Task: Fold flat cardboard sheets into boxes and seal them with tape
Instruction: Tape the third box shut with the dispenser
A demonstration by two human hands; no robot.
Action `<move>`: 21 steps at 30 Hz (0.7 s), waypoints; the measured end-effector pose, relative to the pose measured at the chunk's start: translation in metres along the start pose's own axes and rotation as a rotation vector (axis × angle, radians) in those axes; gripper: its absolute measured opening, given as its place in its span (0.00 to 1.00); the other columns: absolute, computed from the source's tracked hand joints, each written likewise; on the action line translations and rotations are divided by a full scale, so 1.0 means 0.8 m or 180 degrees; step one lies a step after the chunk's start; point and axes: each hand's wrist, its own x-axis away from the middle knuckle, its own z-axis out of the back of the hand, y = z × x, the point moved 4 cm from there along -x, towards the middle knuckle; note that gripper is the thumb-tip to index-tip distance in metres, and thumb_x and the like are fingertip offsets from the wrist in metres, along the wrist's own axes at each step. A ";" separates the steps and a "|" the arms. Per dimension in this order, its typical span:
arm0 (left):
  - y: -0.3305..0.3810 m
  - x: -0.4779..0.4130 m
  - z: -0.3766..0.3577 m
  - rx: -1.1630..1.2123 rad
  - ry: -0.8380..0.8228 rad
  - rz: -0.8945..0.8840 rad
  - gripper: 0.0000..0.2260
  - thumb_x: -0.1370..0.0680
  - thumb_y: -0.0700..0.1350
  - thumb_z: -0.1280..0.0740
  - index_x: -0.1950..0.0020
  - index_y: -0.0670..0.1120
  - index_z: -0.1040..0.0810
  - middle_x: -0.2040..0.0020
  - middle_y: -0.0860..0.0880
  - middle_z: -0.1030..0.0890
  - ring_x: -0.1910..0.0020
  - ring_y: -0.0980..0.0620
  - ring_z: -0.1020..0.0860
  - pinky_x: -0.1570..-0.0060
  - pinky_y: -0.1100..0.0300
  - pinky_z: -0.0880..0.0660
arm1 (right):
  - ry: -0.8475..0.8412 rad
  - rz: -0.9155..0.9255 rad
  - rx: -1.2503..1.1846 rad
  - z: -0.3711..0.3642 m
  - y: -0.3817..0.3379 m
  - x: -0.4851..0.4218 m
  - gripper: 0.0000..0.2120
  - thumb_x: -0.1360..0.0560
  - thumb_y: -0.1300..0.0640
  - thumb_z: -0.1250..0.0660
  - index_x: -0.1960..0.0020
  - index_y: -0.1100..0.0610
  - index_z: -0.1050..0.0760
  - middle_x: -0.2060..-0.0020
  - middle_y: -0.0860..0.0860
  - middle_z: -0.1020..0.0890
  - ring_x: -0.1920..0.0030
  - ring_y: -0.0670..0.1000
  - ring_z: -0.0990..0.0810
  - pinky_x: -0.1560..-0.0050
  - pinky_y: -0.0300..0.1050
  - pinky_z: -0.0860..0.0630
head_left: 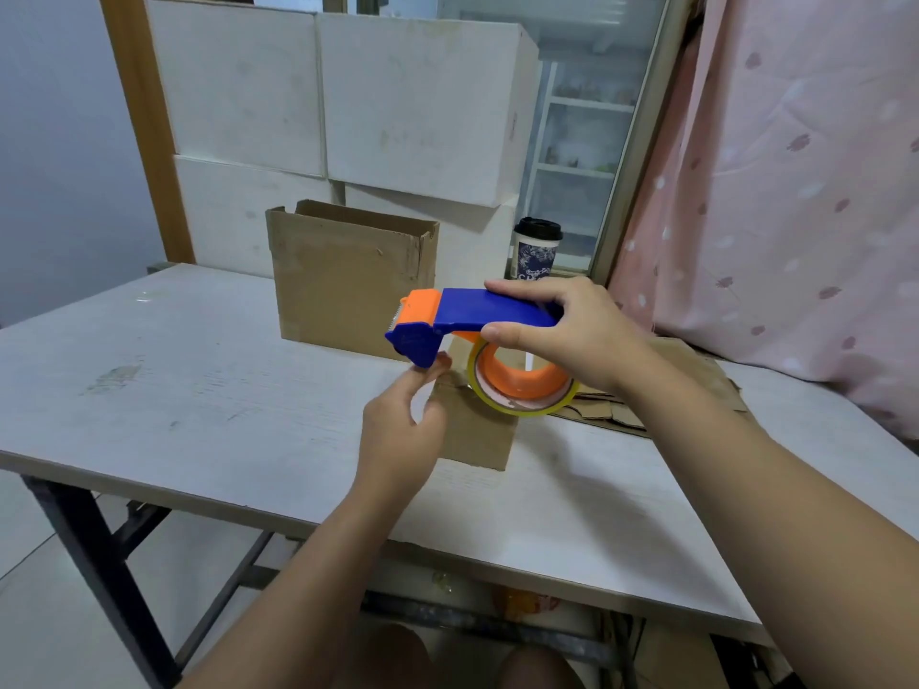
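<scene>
Right hand is wrapped around the blue handle of the tape dispenser, fingers over the top and thumb underneath, holding it up in the air with the orange cutter end pointing left. Left hand is curled up just below the dispenser's blue nose, with its fingertips touching the underside. Honestly I can't tell if it's pinching the loose end of the tape or just touching the plastic, because clear tape doesn't show up. The tape roll, yellowish-clear on an orange hub, hangs under the handle right over a small cardboard box. That box sits on the white table around the middle, partly hidden behind the left hand. Just right of it, under the right forearm, there's a pile of flat cardboard sheets lying on the table. Behind everything stands a bigger brown box, upright with its top flaps open. Past that, a stack of white boxes stands at the back, a paper coffee cup with a black lid sits by the glass door, and a pink curtain hangs on the right.
</scene>
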 end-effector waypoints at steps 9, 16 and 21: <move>-0.001 0.000 -0.006 -0.1193 0.0134 -0.1406 0.13 0.23 0.40 0.34 0.39 0.43 0.20 0.43 0.48 0.18 0.43 0.51 0.21 0.43 0.64 0.29 | 0.0430 0.0008 -0.0526 -0.004 0.018 0.018 0.25 0.33 0.40 0.28 0.37 0.37 0.27 0.43 0.35 0.23 0.43 0.37 0.25 0.45 0.33 0.29; -0.002 -0.003 -0.008 -0.1549 0.0096 -0.1716 0.12 0.23 0.44 0.36 0.43 0.41 0.19 0.48 0.46 0.17 0.48 0.48 0.19 0.45 0.60 0.28 | 0.0436 0.0062 -0.0843 -0.002 0.027 0.028 0.26 0.31 0.51 0.25 0.37 0.37 0.29 0.42 0.34 0.24 0.44 0.35 0.25 0.45 0.30 0.28; 0.002 0.002 -0.010 -0.1762 0.0009 -0.1884 0.14 0.22 0.47 0.36 0.44 0.40 0.19 0.49 0.45 0.17 0.51 0.47 0.18 0.47 0.61 0.28 | 0.0073 0.0021 -0.0512 0.012 0.027 0.011 0.28 0.35 0.42 0.24 0.36 0.39 0.26 0.41 0.36 0.23 0.41 0.39 0.24 0.38 0.40 0.28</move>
